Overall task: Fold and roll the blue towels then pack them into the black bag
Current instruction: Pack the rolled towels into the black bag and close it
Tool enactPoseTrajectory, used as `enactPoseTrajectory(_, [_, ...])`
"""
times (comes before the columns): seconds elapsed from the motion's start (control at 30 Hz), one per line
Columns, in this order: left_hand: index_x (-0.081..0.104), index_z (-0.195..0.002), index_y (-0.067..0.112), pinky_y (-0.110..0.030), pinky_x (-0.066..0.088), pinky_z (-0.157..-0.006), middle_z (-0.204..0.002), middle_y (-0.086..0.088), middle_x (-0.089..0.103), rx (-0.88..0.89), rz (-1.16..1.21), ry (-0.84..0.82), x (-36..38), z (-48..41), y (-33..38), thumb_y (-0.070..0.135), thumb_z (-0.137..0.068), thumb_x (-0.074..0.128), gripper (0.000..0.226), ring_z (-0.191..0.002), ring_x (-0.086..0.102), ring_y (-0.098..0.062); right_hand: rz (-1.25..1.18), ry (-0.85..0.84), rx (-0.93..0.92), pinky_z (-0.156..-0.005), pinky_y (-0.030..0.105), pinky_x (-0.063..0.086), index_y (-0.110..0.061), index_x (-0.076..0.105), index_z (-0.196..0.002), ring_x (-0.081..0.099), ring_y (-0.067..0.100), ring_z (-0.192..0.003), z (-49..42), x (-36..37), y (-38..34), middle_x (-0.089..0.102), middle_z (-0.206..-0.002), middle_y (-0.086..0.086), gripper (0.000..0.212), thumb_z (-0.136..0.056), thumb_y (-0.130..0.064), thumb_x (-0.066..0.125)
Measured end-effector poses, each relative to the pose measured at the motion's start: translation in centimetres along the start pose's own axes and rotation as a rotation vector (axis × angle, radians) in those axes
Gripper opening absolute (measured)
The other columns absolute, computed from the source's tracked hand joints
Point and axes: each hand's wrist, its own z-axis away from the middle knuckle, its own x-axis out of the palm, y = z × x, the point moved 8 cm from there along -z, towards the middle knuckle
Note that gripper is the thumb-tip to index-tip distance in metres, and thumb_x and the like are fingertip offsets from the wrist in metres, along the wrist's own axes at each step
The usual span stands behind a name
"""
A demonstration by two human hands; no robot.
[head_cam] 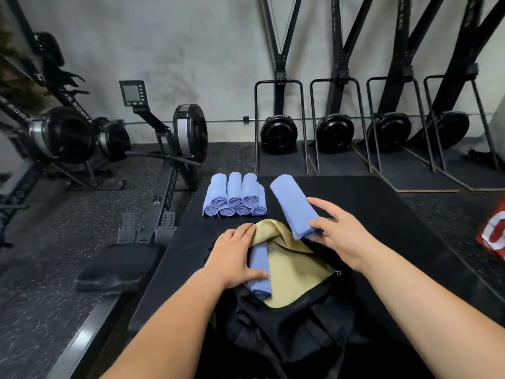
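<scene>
One blue towel [293,203] in right fingers [323,205]

Left hand [235,255] and right hand [341,231]: both bare. Both forearms: bare along the full visible length, down to the lower frame edge.

Fig. 1. A gym floor, as I view it through the head camera. Three rowing machines [188,132] stand from 9 to 11 o'clock. Four upright ski trainers [334,132] line the concrete wall [191,50] from 12 to 2 o'clock. Speckled rubber flooring [68,228] and a black mat [369,209] cover the ground. The rolled blue towels [235,198] sit stacked at 12 o'clock.
</scene>
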Motion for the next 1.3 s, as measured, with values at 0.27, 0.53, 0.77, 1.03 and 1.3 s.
enactPoseTrajectory(0.27, [0.02,-0.166,0.023,-0.041,0.033,-0.119,-0.17,0.005,0.025,-0.029,-0.021,0.004,-1.5,0.4,0.9,0.069,-0.072,0.08,0.121,-0.141,0.039,-0.029,-0.084,-0.233,0.133,-0.1,0.044,0.057,-0.028,0.069,-0.135,0.069,0.036,-0.12,5.4,0.4,5.5,0.07,-0.132,0.015,0.05,-0.097,0.004,0.063])
enactPoseTrajectory(0.53, [0.022,-0.165,0.022,-0.043,0.033,-0.119,-0.168,0.005,0.027,-0.039,-0.022,0.013,-2.3,0.9,1.6,0.062,-0.073,0.082,0.117,-0.141,0.039,-0.029,0.131,-0.215,0.165,-0.096,0.043,0.061,-0.033,0.076,-0.124,0.075,0.026,-0.096,7.6,0.9,7.3,0.07,-0.094,0.01,0.048,-0.094,0.003,0.069])
enactPoseTrajectory(0.77, [0.024,-0.164,0.022,-0.043,0.038,-0.114,-0.165,0.006,0.029,-0.015,-0.012,0.036,-2.4,0.8,2.1,0.059,-0.073,0.083,0.115,-0.133,0.043,-0.029,0.262,-0.014,0.158,-0.089,0.037,0.064,-0.032,0.072,-0.128,0.077,0.023,-0.081,6.0,0.9,8.4,0.07,-0.092,0.012,0.046,-0.091,-0.006,0.073])
enactPoseTrajectory(1.03, [0.023,-0.164,0.023,-0.041,0.039,-0.112,-0.165,0.007,0.029,0.001,0.0,0.045,-2.3,0.6,2.1,0.053,-0.071,0.087,0.117,-0.13,0.044,-0.028,0.656,0.081,0.1,-0.081,0.028,0.053,-0.036,0.066,-0.136,0.067,0.016,-0.09,3.1,3.6,8.8,0.067,-0.115,-0.003,0.052,-0.086,-0.025,0.073])
enactPoseTrajectory(1.3, [0.023,-0.165,0.023,-0.04,0.039,-0.113,-0.167,0.006,0.027,0.005,0.043,0.066,-2.5,0.9,1.6,0.049,-0.074,0.086,0.113,-0.132,0.044,-0.027,1.053,0.256,0.057,-0.092,0.04,0.045,-0.04,0.051,-0.15,0.052,0.038,-0.112,2.3,2.7,9.5,0.053,-0.126,0.011,0.061,-0.094,-0.016,0.051])
